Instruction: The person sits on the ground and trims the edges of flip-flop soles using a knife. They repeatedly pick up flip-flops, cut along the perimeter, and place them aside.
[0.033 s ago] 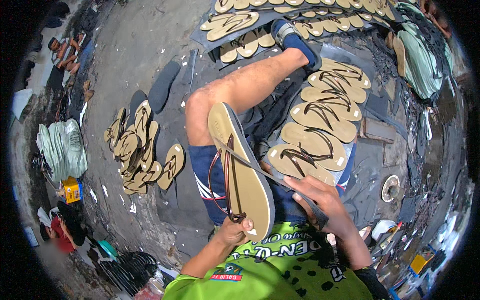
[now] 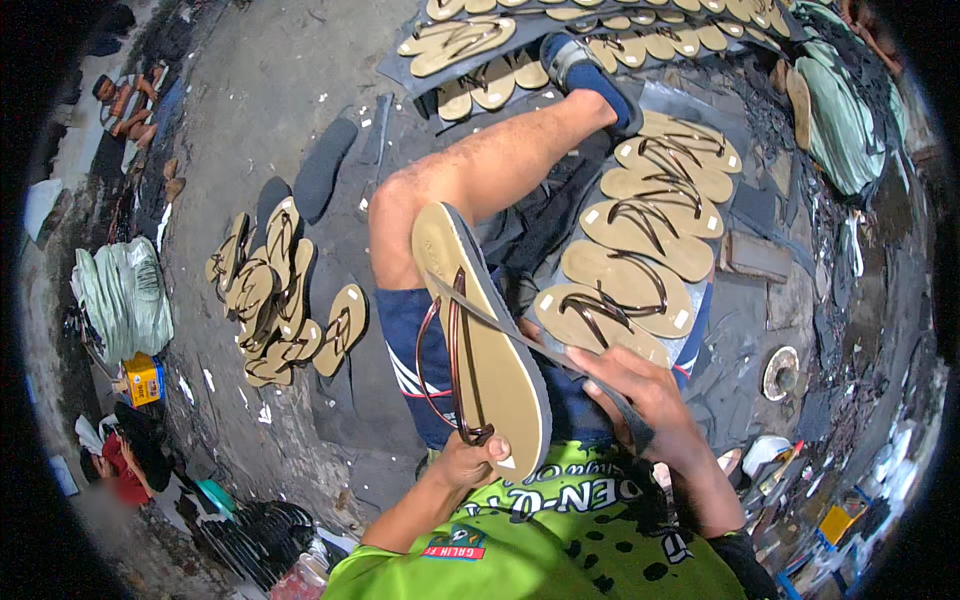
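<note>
A tan flip-flop (image 2: pixel 500 385) with a dark grey sole and glossy brown straps lies tilted in front of me, toe end away. My left hand (image 2: pixel 470 458) grips its heel end, thumb on the tan face. A long, thin grey strip (image 2: pixel 560 357) crosses the flip-flop's upper half near the strap's toe post. My right hand (image 2: pixel 635 395) is closed around the strip's near end, just right of the sole. Whether the strip is a blade or rubber I cannot tell. Beside my right hand lies a row of finished-looking flip-flops (image 2: pixel 625 290), overlapping one another.
Left of my bent leg (image 2: pixel 480 190) is a heap of flip-flops (image 2: pixel 270 290), with loose dark soles (image 2: pixel 326 170) beyond. More flip-flops line the far edge. A dark block (image 2: pixel 755 256) and a round metal piece (image 2: pixel 780 373) lie at right; a pale green sack (image 2: pixel 840 120) stands farther off.
</note>
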### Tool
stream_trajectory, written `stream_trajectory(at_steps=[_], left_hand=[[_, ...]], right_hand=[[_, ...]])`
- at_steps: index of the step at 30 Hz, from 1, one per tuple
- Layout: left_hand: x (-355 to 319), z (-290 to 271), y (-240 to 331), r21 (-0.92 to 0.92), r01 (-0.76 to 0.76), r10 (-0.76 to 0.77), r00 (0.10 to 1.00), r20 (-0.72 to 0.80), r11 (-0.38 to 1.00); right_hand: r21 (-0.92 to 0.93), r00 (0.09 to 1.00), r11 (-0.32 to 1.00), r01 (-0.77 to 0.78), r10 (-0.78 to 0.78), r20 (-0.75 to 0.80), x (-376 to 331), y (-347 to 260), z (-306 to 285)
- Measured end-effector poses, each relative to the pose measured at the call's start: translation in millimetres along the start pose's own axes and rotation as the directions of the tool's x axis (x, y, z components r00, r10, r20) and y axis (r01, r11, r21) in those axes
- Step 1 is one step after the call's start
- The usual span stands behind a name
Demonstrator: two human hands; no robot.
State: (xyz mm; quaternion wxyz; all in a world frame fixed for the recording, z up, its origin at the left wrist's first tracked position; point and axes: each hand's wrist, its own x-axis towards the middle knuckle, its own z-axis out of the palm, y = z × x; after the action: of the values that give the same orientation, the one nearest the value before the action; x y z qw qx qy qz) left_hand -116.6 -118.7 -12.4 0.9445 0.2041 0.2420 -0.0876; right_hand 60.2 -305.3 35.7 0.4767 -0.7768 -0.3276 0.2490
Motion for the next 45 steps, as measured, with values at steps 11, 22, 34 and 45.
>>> stream_trajectory(at_steps=[11, 22, 34, 45], left_hand=[[7, 1, 11, 0.228, -0.002, 0.014, 0.999, -0.049, 0.974], [-37, -39, 53, 0.515, -0.114, 0.247, 0.948, -0.198, 0.85], [113, 2, -45, -0.097, 0.42, -0.431, 0.871, -0.234, 0.902], [167, 101, -21, 0.151, 0.126, -0.12, 0.991, -0.051, 0.98]], right_hand=[[-0.248, 0.96, 0.963, 0.101, -0.16, -0.231, 101, 7, 26], [0.314, 0.925, 0.949, 0.005, 0.114, -0.362, 120, 17, -15], [0.497, 0.501, 0.575, -0.65, 0.816, -0.287, -80, 104, -6], [0.815, 0.685, 0.521, -0.255, 0.692, -0.227, -19, 36, -17]])
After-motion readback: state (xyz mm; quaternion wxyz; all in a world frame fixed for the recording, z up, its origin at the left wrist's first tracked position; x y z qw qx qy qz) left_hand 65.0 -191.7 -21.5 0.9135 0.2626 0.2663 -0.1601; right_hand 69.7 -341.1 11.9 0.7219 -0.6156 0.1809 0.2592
